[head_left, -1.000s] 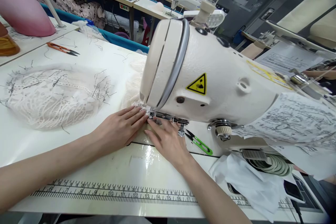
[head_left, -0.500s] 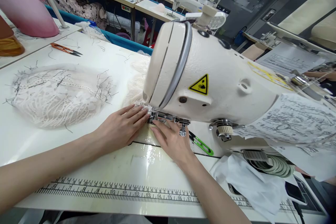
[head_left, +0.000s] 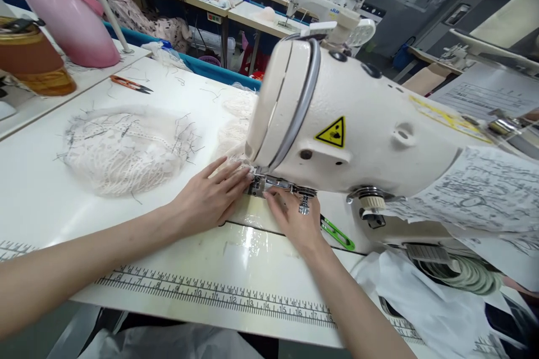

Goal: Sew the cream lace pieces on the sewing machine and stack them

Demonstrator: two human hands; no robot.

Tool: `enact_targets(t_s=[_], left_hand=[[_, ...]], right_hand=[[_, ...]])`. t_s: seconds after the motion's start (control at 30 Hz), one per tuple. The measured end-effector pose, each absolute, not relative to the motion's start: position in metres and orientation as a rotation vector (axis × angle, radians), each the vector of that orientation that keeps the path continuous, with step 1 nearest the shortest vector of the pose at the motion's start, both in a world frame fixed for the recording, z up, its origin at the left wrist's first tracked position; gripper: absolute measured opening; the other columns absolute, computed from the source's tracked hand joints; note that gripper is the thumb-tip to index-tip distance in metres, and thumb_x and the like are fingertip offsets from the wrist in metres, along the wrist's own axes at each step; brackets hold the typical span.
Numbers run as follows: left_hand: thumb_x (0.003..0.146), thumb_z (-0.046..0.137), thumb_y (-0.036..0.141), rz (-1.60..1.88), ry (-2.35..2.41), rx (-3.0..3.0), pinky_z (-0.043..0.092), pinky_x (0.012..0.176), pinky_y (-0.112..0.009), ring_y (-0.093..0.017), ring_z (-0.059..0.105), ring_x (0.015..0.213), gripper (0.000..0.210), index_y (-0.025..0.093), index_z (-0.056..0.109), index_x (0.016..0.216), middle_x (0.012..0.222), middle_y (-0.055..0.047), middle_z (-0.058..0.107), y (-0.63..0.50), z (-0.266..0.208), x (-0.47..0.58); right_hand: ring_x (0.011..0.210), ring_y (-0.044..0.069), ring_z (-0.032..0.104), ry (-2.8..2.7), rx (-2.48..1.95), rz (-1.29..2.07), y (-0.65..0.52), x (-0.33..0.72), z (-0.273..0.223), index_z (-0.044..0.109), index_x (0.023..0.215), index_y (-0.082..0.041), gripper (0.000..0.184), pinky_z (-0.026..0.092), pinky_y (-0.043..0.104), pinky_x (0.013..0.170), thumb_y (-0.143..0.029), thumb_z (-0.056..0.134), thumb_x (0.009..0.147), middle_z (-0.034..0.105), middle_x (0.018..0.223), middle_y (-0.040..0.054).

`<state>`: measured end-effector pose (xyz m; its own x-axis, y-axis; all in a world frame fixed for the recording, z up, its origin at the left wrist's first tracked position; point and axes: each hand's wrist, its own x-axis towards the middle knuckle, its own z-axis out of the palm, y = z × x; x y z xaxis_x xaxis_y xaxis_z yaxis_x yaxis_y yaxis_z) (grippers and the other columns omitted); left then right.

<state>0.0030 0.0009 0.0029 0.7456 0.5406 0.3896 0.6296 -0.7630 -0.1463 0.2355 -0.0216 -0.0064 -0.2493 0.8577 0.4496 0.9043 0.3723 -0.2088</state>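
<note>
Resting palm down in the head view, the left hand (head_left: 213,199) is flat with fingers extended, fingertips at the near edge of the cream lace (head_left: 232,132). The lace lies on the table (head_left: 33,179), left of the sewing machine (head_left: 357,118) and partly hidden by its head. The right hand (head_left: 301,221) is bent, thumb and forefinger near the presser foot (head_left: 256,183); the other fingers are partly hidden, so whether it grips anything cannot be told.

Caution: both hands are near the needle area; a far-side slip with the machine running could injure a fingertip. Uneven pressure between the hands could skew or pucker the lace. The green snips (head_left: 338,234) lie just right of the right hand; a rightward wrist sweep could catch them. Stray thread ends on the lace bundle (head_left: 122,162) at left could snag if dragged.
</note>
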Motion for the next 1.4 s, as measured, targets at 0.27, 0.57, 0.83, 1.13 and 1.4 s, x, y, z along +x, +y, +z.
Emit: enact_targets(t_s=[0.27,0.57,0.83,1.13,1.4], left_hand=[[0.103,0.043,0.027,-0.398,-1.513,-2.287,0.052,0.103,-0.047,-0.031,0.057,0.13,0.042,0.014,0.053,0.141,0.142,-0.013,0.06,-0.001,0.044,-0.05],[0.104,0.036,0.046,-0.87,-1.955,-2.194,0.046,0.113,-0.051,-0.03,0.057,0.132,0.046,0.018,0.07,0.118,0.133,-0.009,0.067,-0.015,0.029,-0.113],[0.109,0.014,0.041,-1.475,-2.075,-2.28,0.055,0.104,-0.053,-0.026,0.065,0.121,0.055,0.018,0.044,0.149,0.128,-0.007,0.07,-0.029,0.075,-0.112],[0.1,0.054,0.031,-0.438,-0.82,-3.508,0.032,0.125,-0.041,-0.019,0.052,0.137,0.021,0.027,0.074,0.093,0.139,0.0,0.064,-0.058,0.047,0.0],[0.096,0.041,0.014,-0.512,-0.943,-3.064,0.048,0.112,-0.039,-0.021,0.062,0.125,0.039,0.018,0.064,0.126,0.137,-0.007,0.065,-0.062,0.022,-0.006]], right_hand=[[0.067,0.018,0.072,-2.176,-1.238,-0.383,-0.019,0.24,-0.006,0.073,0.095,-0.02,0.023,0.047,0.032,0.076,-0.034,0.057,0.1,0.078,0.078,0.0015],[0.069,0.017,0.071,-2.17,-1.187,-0.46,-0.019,0.238,-0.009,0.076,0.1,-0.023,0.021,0.047,0.032,0.077,-0.032,0.057,0.099,0.079,0.083,0.002],[0.061,0.015,0.068,-2.167,-1.172,-0.551,-0.018,0.237,-0.006,0.077,0.099,-0.02,0.022,0.043,0.032,0.069,-0.031,0.058,0.099,0.079,0.083,0.0018],[0.074,0.019,0.069,-2.186,-1.309,-0.379,-0.024,0.237,-0.003,0.077,0.109,-0.024,0.027,0.047,0.032,0.073,-0.032,0.052,0.101,0.077,0.081,0.0049],[0.112,0.016,0.062,-2.542,-0.852,-0.123,-0.032,0.234,0.005,0.07,0.117,-0.024,0.04,0.05,0.031,0.085,-0.004,0.044,0.093,0.073,0.119,0.0007]])
